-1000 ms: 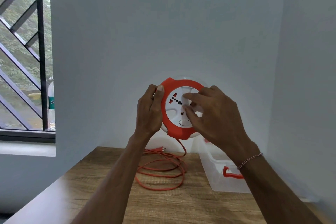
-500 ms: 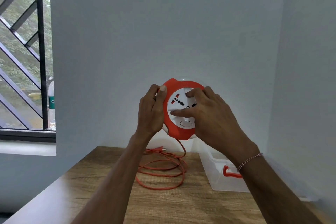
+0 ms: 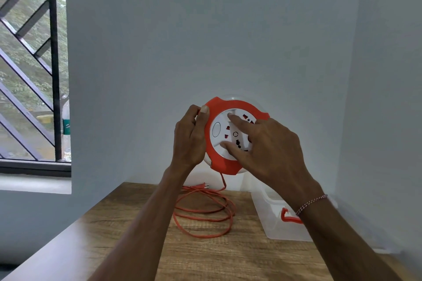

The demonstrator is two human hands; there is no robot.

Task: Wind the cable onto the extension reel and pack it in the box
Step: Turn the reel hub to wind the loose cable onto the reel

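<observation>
I hold a round orange extension reel [image 3: 219, 157] with a white socket face up in the air above the table. My left hand [image 3: 188, 137] grips its left rim. My right hand [image 3: 267, 146] lies on the white centre disc, index finger and thumb pressed against it. An orange cable [image 3: 205, 212] hangs from the bottom of the reel and lies in loose loops on the wooden table [image 3: 228, 258], its plug [image 3: 202, 186] near the wall. A clear plastic box [image 3: 271, 219] with an orange handle clip stands at the right, partly hidden by my right forearm.
White walls close in behind and to the right of the table. A barred window [image 3: 29, 70] is at the left, with a plastic bottle [image 3: 66, 130] on its sill.
The white centre disc has turned under my right fingers; the oval mark moved from the bottom to the left. My left hand stays on the rim. The cable loops have shifted slightly.
</observation>
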